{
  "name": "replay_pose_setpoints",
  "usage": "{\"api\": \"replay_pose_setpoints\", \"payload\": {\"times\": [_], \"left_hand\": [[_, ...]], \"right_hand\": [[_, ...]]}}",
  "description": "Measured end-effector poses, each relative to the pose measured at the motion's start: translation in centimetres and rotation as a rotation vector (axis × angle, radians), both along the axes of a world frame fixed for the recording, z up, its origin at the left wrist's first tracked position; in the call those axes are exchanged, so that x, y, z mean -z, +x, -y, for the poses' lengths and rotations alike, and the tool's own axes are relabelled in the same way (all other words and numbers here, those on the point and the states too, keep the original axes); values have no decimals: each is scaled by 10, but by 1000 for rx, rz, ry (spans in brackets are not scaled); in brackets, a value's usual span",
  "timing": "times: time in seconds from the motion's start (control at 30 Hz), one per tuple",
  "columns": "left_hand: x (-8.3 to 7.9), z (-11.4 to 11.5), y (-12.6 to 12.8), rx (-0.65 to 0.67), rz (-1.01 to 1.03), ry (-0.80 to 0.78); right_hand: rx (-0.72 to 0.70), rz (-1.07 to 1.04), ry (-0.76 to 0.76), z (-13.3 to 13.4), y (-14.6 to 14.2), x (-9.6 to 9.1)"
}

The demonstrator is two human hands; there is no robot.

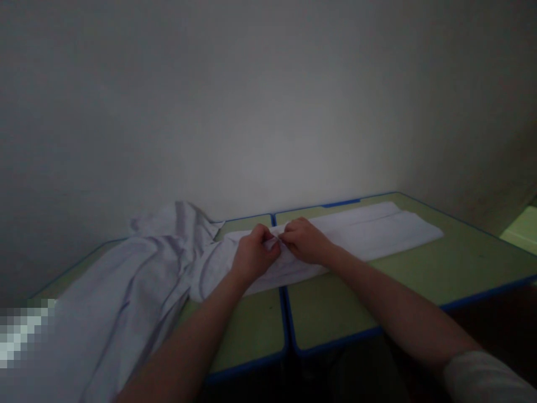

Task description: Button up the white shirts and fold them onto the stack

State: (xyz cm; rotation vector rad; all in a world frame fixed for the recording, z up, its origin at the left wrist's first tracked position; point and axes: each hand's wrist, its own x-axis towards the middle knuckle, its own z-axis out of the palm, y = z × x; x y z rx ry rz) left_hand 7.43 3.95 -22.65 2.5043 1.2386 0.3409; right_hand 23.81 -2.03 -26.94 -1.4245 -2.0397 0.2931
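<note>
A long white cloth piece [361,224], perhaps part of a garment, lies flat across two tables. My left hand [257,253] and my right hand [305,240] meet over its middle, each with thumb and fingers pinched on a bit of the white fabric. Any small fastening between the fingertips is too blurred to make out. Left of my hands, the white fabric [142,268] is bunched in loose folds and hangs over the front edge. Whether it is one piece with the flat part, I cannot tell.
Two pale green tables with blue edging, the left table [251,330] and the right table [335,308], stand side by side with a narrow gap. A plain grey wall [268,112] rises behind them. Another light green surface [522,229] shows at the far right.
</note>
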Motion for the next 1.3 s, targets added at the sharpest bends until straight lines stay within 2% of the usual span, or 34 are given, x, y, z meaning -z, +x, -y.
{"api": "replay_pose_setpoints", "payload": {"times": [0.2,0.47,0.63,0.77,0.9,1.1,1.3], "left_hand": [[0,-1,0,32,-3,-28],[2,-2,3,-44,87,-42],[1,0,3,4,37,-41],[2,1,2,28,-21,-39],[1,2,2,74,-108,-13],[4,2,1,141,-121,-29],[7,-2,0,285,-141,-47]], "right_hand": [[-15,-186,-50,3,-2,1],[73,-390,-163,0,-4,12],[58,-320,-122,1,-5,11],[27,-132,-76,3,-5,7],[12,6,-109,3,-5,7],[-5,27,-124,3,-1,11],[-5,-34,-82,3,2,14]]}}
